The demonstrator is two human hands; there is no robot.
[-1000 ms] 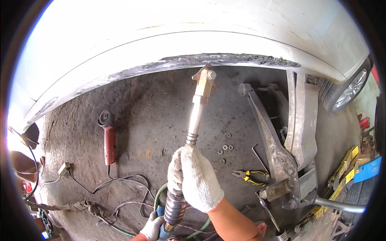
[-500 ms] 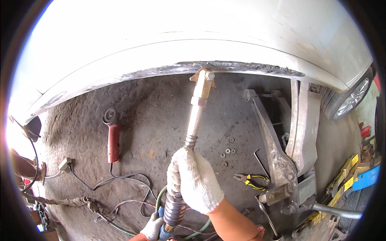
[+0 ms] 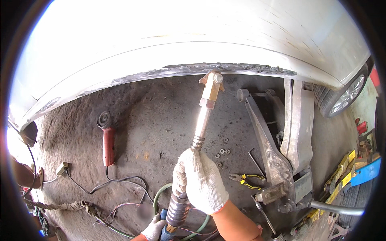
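Note:
My right hand [image 3: 203,180], in a white knit glove, is closed around the middle of a slide hammer [image 3: 201,122] with a metal shaft and a dark ribbed section below. Lower down, my left hand [image 3: 153,229], also gloved, is wrapped around the tool's blue rear handle, partly cut off by the lower edge. The tool's pointed copper-coloured tip overlaps the scraped, dark lower sill [image 3: 241,68] of a white car [image 3: 161,56]. Whether the tip touches the metal, I cannot tell.
On the floor lie a red angle grinder [image 3: 108,144] with its cord, yellow-handled pliers [image 3: 246,180], a hex key [image 3: 256,162] and several small washers [image 3: 222,151]. A metal floor jack [image 3: 277,160] stands under the car at right, near the wheel [image 3: 348,96]. A green hose [image 3: 158,195] curves beside the tool.
The slide hammer's tip has moved right along the sill and slightly down, both hands still holding the tool. The whole view has shifted a little.

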